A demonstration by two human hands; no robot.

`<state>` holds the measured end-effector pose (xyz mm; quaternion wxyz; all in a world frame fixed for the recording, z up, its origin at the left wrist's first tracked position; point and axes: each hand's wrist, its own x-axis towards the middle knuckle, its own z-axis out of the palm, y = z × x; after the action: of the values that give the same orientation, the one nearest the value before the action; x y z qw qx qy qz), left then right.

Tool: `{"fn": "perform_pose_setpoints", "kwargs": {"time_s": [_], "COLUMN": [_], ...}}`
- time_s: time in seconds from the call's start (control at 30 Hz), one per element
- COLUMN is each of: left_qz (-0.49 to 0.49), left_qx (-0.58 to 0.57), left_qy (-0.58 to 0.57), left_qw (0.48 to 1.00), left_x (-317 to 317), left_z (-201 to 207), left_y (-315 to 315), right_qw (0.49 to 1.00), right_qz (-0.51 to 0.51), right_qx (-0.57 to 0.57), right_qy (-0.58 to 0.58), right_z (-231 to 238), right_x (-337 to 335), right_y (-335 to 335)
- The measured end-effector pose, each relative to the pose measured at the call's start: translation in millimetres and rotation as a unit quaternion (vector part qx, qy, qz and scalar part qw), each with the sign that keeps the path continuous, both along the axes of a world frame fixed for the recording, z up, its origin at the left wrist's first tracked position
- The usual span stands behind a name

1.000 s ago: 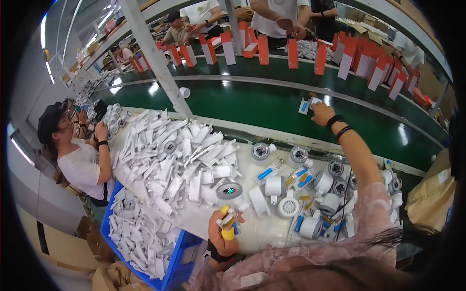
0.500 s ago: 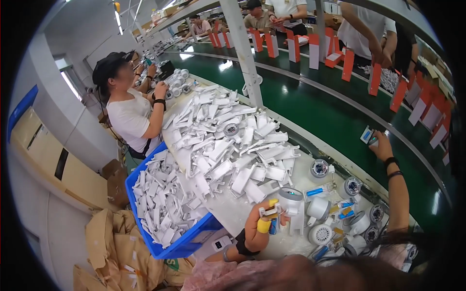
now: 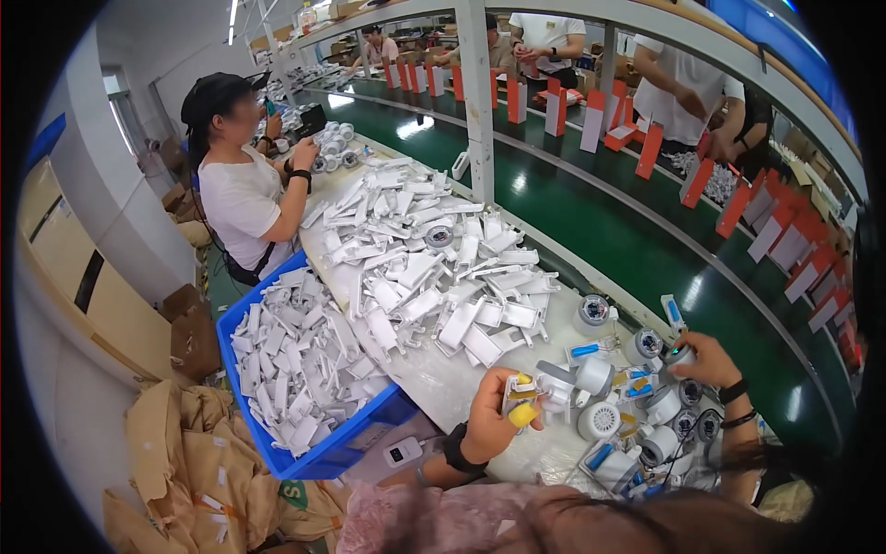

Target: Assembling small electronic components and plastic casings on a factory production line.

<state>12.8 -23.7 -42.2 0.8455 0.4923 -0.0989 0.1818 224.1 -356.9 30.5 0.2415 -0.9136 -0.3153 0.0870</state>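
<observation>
"Looking down, what do we have in our left hand [image 3: 489,425]?"

"We have a white casing [image 3: 513,391] pinched there, with yellow covers [image 3: 522,415] on the digits that press it, over the near side of the table [image 3: 438,392]. Right beside it is a gray round head [image 3: 556,373]; we can't tell whether the two are joined."

"And our right hand [image 3: 709,358]?"

"There we grip a gray-and-white round unit [image 3: 681,356], fingers curled onto it, next to the green belt [image 3: 591,222]. A white holder with a blue cylinder [image 3: 672,312] shows just past the fingers; whether it hangs from the unit, we can't say."

"What lies between our hands?"

"Loose round units [image 3: 644,345], tipped every way, one perforated disc [image 3: 604,421] facing up at us."

"And to our left?"

"We have a heap of white casings [image 3: 443,268] spread over the table, and a blue bin [image 3: 377,427] of white parts against its side. Past the bin, a co-worker in a white top [image 3: 245,203] stands with bent arms. Across the belt we see red-and-white boxes [image 3: 593,122] standing in a row."
</observation>
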Motion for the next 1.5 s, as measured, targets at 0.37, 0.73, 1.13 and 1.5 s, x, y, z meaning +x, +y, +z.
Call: {"fn": "perform_pose_setpoints", "kwargs": {"time_s": [0.37,0.73,1.13,1.5], "left_qz": [-0.037,0.09,0.07,0.143], "left_qx": [0.121,0.269,0.373,0.268], "left_qy": [0.164,0.11,0.046,0.125], "left_qw": [0.978,0.952,0.924,0.945], "left_x": [-23,-33,-61,-58], "left_z": [10,4,-1,-21], "left_y": [10,14,27,25], "right_qw": [0.997,0.999,0.998,0.999], "right_qz": [-0.023,-0.023,-0.012,-0.029], "right_qx": [-0.009,-0.026,-0.003,-0.025], "right_qy": [-0.072,-0.041,-0.063,-0.033], "right_z": [-36,-38,-47,-48], "right_x": [-14,-7,-11,-4], "right_y": [-11,-4,-9,-11]}}
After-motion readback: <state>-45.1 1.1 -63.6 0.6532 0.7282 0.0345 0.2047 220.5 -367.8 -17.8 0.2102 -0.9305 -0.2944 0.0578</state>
